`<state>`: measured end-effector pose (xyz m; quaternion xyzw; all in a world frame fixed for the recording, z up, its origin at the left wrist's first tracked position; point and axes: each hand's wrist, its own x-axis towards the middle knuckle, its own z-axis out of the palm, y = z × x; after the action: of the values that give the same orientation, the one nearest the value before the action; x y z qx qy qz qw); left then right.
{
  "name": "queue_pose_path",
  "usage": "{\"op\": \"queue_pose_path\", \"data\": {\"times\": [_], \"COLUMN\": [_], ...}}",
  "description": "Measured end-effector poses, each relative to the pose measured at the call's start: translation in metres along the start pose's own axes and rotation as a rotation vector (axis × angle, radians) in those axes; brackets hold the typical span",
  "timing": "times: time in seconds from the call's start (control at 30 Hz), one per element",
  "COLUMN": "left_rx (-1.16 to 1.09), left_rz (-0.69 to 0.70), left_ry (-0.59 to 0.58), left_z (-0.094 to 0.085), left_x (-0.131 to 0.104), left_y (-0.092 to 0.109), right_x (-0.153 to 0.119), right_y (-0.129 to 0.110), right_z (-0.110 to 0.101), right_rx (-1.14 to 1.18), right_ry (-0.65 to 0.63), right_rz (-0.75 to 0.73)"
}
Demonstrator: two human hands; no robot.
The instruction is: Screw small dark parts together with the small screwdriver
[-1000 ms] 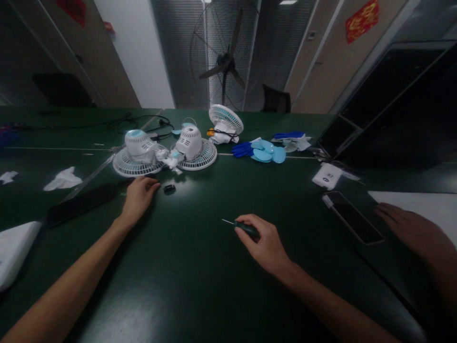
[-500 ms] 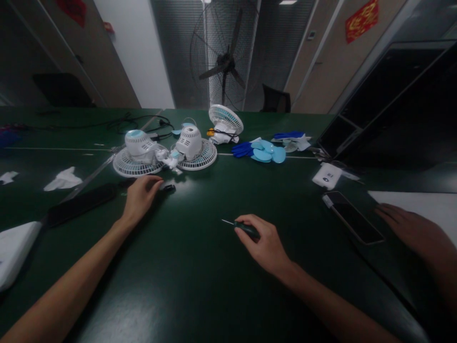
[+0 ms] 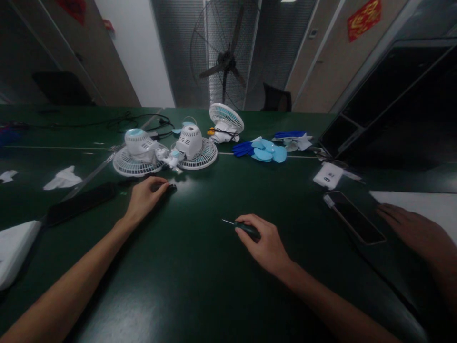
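A screwdriver [image 3: 248,229] with a dark green handle is gripped in my right hand [image 3: 266,245], low over the green table. Its thin metal shaft points left. My left hand [image 3: 144,195] reaches forward on the left, thumb and fingers closed in a pinch at a small black object [image 3: 173,187], whose kind I cannot make out. Just beyond that hand, two small white fans lie face down: the left fan [image 3: 139,155] and the middle fan [image 3: 191,147]. Farther back a third fan [image 3: 225,124] leans with its grille tilted up.
Blue gloves [image 3: 243,148] and light-blue fan blades [image 3: 267,151] lie at the back. On the right are a white box [image 3: 328,175], a phone [image 3: 354,217] and another person's hand [image 3: 416,228]. A black case [image 3: 82,205] and white tissue [image 3: 63,178] are at left.
My left hand has slid a little to the right, bringing its fingertips to the small black object. My right hand and the screwdriver have stayed in place.
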<state>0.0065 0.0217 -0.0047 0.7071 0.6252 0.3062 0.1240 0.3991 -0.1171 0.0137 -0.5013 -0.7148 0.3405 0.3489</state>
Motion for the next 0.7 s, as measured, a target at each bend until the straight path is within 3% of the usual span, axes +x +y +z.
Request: {"op": "queue_pose_path", "data": {"times": [0.7], "left_rx": [-0.037], "left_rz": [-0.094], "left_ry": [-0.006], "left_z": [0.004], "left_x": [-0.006], "left_y": [0.021], "right_x": [0.000], "right_y": [0.004], "right_z": [0.000], "right_rx": [-0.002], "right_ry": [0.001], "right_rz": [-0.005]}}
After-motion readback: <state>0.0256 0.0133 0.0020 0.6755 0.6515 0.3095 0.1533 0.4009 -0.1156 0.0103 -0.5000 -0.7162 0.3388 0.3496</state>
